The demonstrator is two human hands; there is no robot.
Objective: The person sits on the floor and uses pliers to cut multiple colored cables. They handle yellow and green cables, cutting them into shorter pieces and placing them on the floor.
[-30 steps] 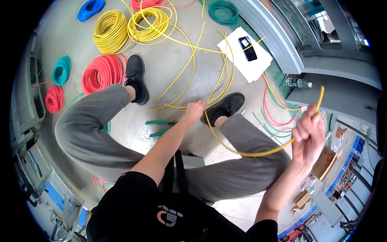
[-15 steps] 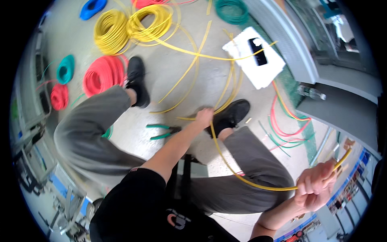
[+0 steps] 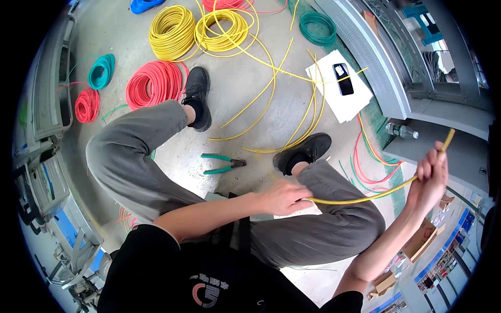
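A length of yellow wire (image 3: 360, 200) runs between my hands, sagging slightly over my right thigh. My right hand (image 3: 431, 175), raised at the right, is closed round it, and a short end sticks up past the fingers. In front of my body my left hand (image 3: 286, 197) is closed on the wire's other part; its fingers are slightly blurred. Cutting pliers with green handles (image 3: 223, 163) lie on the floor between my feet, their handles spread. Several cut yellow wires (image 3: 314, 112) lie beyond my right shoe.
Coils of yellow wire (image 3: 172, 32), red wire (image 3: 153, 85) and green wire (image 3: 317, 28) lie ahead. A black phone (image 3: 343, 79) rests on white sheets (image 3: 334, 107). Right of them are a grey metal cabinet (image 3: 378, 62), a plastic bottle (image 3: 402, 130) and loose red and green wires (image 3: 360, 161).
My left hand has come back from beside my right shoe toward my body. My right hand has risen, and the yellow wire between them now hangs straighter.
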